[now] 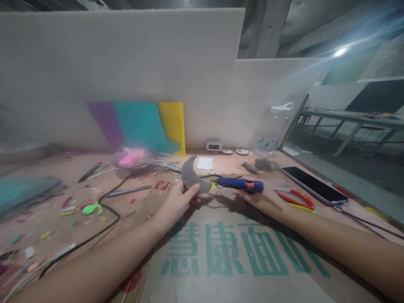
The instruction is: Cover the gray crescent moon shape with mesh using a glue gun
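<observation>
My left hand (181,198) pinches a grey crescent-shaped piece (189,173) between thumb and fingers, its upper horn pointing up. Wrapped from below around a blue hot glue gun (232,183) with an orange detail is my right hand (252,197). The gun lies almost level, its nozzle pointing left at the crescent's lower end. A small yellow bit (212,188) shows where nozzle and crescent come together; I cannot tell which of them it belongs to. Both hands are above a cardboard sheet (217,290) with large green characters.
Red-handled pliers (304,198) and a phone (315,185) lie to the right. Behind stand a clear bottle (273,130), a small digital clock (213,146) and coloured sheets (139,124) against a white board. Clay scraps, a pen (128,191) and a black cord (109,206) spread across the left.
</observation>
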### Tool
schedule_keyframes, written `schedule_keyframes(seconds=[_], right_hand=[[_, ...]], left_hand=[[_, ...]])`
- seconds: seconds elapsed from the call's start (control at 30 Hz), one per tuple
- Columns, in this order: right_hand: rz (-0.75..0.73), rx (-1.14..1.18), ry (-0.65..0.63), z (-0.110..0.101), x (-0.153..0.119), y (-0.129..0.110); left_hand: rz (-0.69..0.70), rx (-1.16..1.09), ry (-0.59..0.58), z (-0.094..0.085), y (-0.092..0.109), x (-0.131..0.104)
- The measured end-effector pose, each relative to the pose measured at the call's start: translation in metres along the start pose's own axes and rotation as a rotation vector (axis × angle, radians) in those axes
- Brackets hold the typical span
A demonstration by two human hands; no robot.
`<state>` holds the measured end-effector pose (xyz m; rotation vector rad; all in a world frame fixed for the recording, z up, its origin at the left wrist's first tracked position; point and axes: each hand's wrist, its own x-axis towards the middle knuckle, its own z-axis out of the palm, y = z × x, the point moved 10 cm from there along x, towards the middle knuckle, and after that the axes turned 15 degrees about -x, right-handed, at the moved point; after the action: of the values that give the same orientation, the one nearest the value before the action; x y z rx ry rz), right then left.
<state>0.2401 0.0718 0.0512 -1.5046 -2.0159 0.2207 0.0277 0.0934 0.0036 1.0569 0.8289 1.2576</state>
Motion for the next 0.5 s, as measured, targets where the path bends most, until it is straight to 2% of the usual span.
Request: schedule_keyframes(seconds=[0.13, 0.27, 0.4, 0.5], right_hand=[[0.039, -0.011, 0.016, -0.01, 0.003, 0.0], [0.016, -0.07, 0.052, -0.029, 0.009, 0.001], [0.169, 0.066, 0.134, -0.051, 0.014, 0.019], [0.253, 0.126, 0.142, -0.056, 0.017, 0.026]], left_hand=[[-0.018, -0.013, 0.004, 0.001, 0.0, -0.001], [-0.021, -0.022, 0.005, 0.0, -0.001, -0.001], [0.008, -0.008, -0.001, -0.001, -0.002, 0.002], [-0.014, -0.023, 0.004, 0.0, -0.005, 0.004]])
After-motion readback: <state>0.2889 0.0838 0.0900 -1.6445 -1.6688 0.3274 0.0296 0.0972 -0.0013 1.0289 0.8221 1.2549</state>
